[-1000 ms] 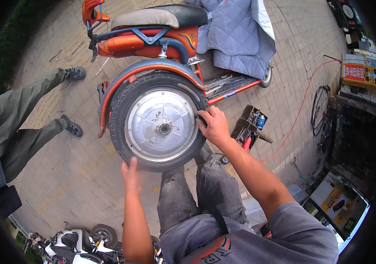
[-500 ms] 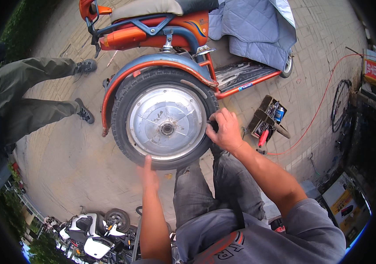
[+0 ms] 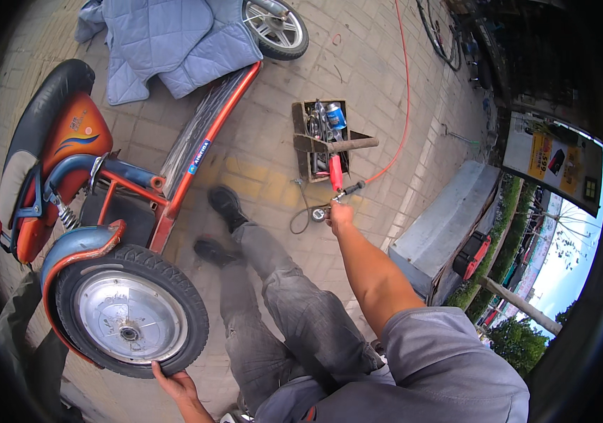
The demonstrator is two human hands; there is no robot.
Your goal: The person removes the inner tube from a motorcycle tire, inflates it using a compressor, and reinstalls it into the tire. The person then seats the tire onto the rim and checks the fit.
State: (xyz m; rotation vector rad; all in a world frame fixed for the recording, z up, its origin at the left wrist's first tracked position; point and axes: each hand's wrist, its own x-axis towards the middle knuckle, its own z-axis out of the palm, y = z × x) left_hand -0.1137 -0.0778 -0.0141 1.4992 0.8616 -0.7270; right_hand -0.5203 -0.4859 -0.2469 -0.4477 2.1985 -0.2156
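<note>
The rear wheel (image 3: 131,321) of an orange electric scooter (image 3: 79,134) stands at the lower left, its black tyre (image 3: 192,296) around a silver hub. My left hand (image 3: 177,386) grips the tyre's bottom edge, thumb on the sidewall and fingers partly hidden beneath. Far out to the right, my right arm is stretched to a tire inflator (image 3: 347,190) with a round gauge (image 3: 318,214) and a red air hose (image 3: 404,120). The fingers of my right hand (image 3: 340,217) close around its near end. Beside it is an open toolbox (image 3: 303,162) holding tools and a blue can (image 3: 335,115).
A grey quilted cover (image 3: 167,42) drapes over the scooter's front, near its front wheel (image 3: 277,29). At right is a long grey metal box (image 3: 442,218) with a red-and-black case (image 3: 472,255). Another person's trouser leg (image 3: 19,324) stands behind the rear wheel.
My view has swung right. My right hand has left the tyre's edge and reached out to the tire inflator by the toolbox. My left hand, blurred before, now rests against the tyre's bottom.
</note>
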